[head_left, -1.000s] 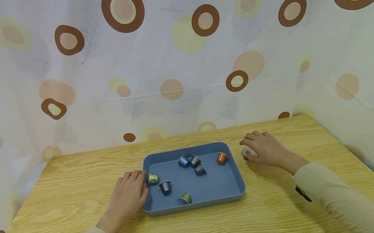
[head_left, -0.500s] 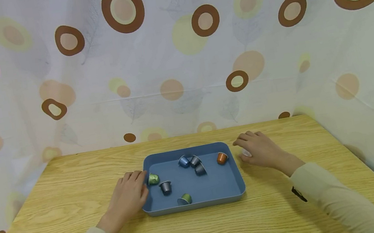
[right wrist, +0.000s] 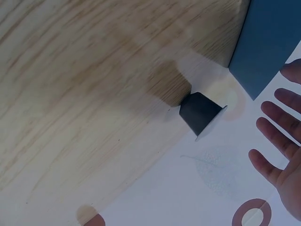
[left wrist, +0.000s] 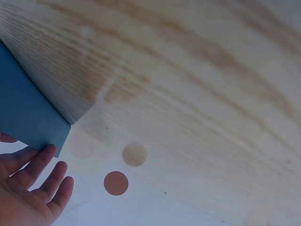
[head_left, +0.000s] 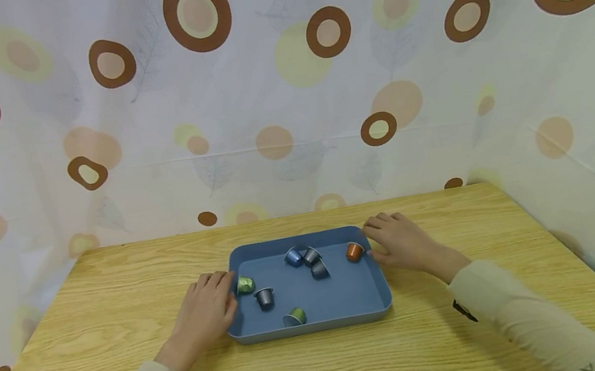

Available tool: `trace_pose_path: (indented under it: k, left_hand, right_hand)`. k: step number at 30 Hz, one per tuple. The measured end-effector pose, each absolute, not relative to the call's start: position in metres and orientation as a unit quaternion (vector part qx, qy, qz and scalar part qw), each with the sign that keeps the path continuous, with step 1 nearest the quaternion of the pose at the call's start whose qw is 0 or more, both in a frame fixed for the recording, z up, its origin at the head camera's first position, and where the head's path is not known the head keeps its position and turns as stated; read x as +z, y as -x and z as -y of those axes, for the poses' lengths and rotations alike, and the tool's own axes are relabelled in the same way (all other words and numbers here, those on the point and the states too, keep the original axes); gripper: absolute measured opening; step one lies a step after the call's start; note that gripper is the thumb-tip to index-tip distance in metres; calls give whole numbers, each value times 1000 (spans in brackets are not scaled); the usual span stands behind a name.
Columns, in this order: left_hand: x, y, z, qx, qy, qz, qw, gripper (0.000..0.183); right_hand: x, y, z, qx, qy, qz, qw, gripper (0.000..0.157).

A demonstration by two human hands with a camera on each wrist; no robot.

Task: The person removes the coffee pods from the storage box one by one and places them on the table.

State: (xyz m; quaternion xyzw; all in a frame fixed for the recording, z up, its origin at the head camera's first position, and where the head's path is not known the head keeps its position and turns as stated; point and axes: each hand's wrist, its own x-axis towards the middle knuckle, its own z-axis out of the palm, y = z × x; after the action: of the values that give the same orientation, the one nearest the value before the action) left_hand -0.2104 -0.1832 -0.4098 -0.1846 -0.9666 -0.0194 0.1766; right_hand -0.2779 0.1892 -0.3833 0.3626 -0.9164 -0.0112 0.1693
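Note:
A shallow blue tray [head_left: 345, 292] lies between the hands on the table. Inside are several coffee capsules, among them a blue one [head_left: 294, 257], an orange one [head_left: 354, 251], a dark one [head_left: 264, 298] and a green one [head_left: 296, 317]. My left hand [head_left: 203, 313] rests its loosely bent fingers against the tray's left rim. At the right rim, my right hand [head_left: 404, 243] has its fingers spread, the thumb by the tray's edge. One more capsule [right wrist: 201, 113], dark in the right wrist view, stands outside the tray near that hand; the hand hides it in the head view.
The wooden table [head_left: 328, 370] extends around the tray. A white patterned cloth [head_left: 282, 96] hangs at its back and sides. In the left wrist view the tray's outer wall [left wrist: 28, 103] meets the tabletop.
My right hand has moved left, from beside the loose capsule to the tray's right rim. The left hand has kept its place, and the capsules in the tray have not shifted.

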Motion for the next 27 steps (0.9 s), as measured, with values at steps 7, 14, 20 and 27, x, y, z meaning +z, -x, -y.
trace_pose_path:
  k: [7, 14, 20, 27]
  left_hand:
    - [-411, 211, 184, -18, 184, 967, 178, 37]
    - [-412, 211, 185, -15, 186, 966, 178, 37]
    - [-412, 212, 184, -17, 186, 966, 177, 37]
    - [-413, 212, 184, -19, 185, 966, 180, 37]
  right_hand:
    - [-384, 279, -180, -19, -364, 916, 167, 35]
    - [-386, 280, -172, -32, -371, 915, 155, 31]
    - [-389, 282, -169, -41, -376, 914, 146, 33]
    - [-392, 283, -165, -40, -377, 916, 133, 35]
